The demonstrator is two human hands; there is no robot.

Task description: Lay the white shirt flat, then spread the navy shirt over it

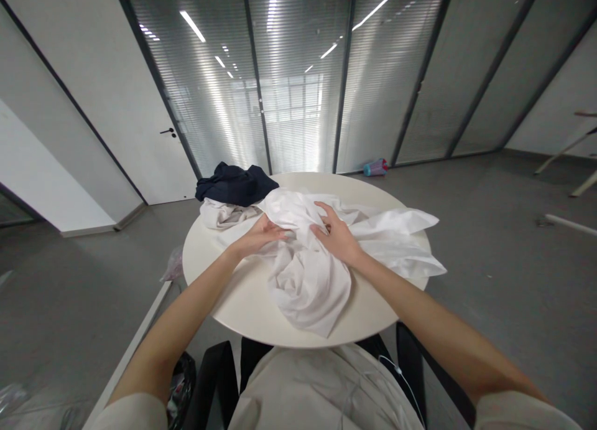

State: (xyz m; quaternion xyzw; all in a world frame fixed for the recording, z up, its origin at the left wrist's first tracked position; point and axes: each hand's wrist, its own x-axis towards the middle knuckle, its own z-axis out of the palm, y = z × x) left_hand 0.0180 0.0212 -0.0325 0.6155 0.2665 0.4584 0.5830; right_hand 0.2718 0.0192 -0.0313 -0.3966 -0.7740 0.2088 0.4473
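Hands: two, both at the white cloth (310,287). The left hand (265,233) is at its left side, fingers close together and slightly bent, tips against the folds; whether it has a pinch of fabric cannot be told. The right hand (336,234) is partly open, thumb and forefinger parted in a curve, resting on the cloth; no firm grip can be confirmed.

Table: one, round, pale (233,296). The white cloth lies across its middle, bunched between the hands; the near part is swirled into a loose coil, and the right part spreads out past the table's edge. It is counted as one piece, though the folds do not allow certainty.

Other cloths: two. One navy cloth (237,184) is heaped at the far left of the table, on top of one greyish cloth (228,214), which is crumpled beside the white.

Surroundings: one blue and pink bin (375,167) lies on the floor by the glass partition (298,106); its pattern is too small to read. One door (130,106) bears one dark handle (168,132). One black bag (183,386) is at lower left; one thin white cable (402,375) hangs near the person's lap.
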